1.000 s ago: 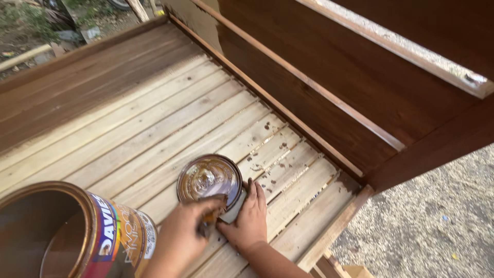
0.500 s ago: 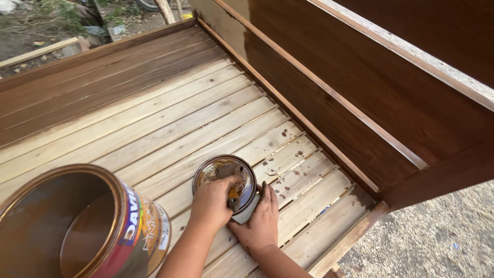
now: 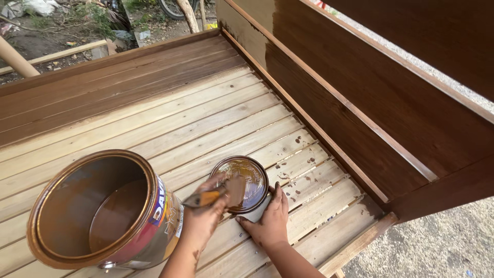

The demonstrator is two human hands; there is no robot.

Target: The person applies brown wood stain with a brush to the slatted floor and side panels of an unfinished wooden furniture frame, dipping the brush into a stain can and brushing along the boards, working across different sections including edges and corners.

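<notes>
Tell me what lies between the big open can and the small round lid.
In the head view, the left hand with a paintbrush lies between the can and the lid.

— Lying across the middle: a slatted wooden deck [image 3: 170, 110], sitting dark-stained along the far boards, staying pale nearer, showing brown drips [image 3: 301, 141].

— Rising along the right?

— A stained plank wall [image 3: 370, 103] with a thin rail [image 3: 329, 95]. Beyond, showing bare dirt [image 3: 46, 44], a loose timber strip [image 3: 62, 53], gravel [image 3: 437, 242] lower right.
</notes>
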